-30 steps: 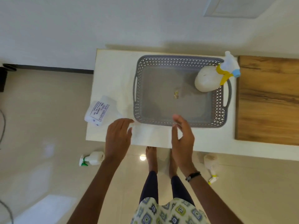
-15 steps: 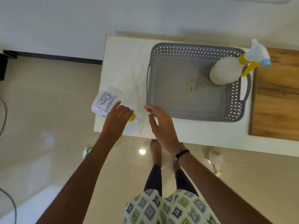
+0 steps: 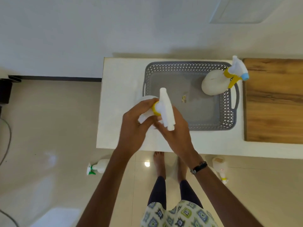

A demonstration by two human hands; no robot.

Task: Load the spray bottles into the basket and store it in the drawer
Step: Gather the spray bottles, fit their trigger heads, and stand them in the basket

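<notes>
A grey perforated basket (image 3: 227,102) sits on the white table (image 3: 121,76). Inside its far right corner stands a white spray bottle with a yellow collar and blue nozzle (image 3: 214,82). Both my hands hold a second white spray bottle with a yellow collar (image 3: 165,107) upright above the basket's near left corner. My left hand (image 3: 136,126) wraps the bottle's body, most of which it hides. My right hand (image 3: 175,133) grips under the white trigger head.
A wooden board (image 3: 273,99) covers the table's right part. On the floor lie a white bottle with a green trigger (image 3: 98,167) at the left and another white bottle (image 3: 220,167) at the right, near my bare feet. A cable runs along the far left.
My left hand has lifted the labelled bottle from the table's left edge and stood it upright. My right hand has joined it on the trigger head, over the basket's corner.
</notes>
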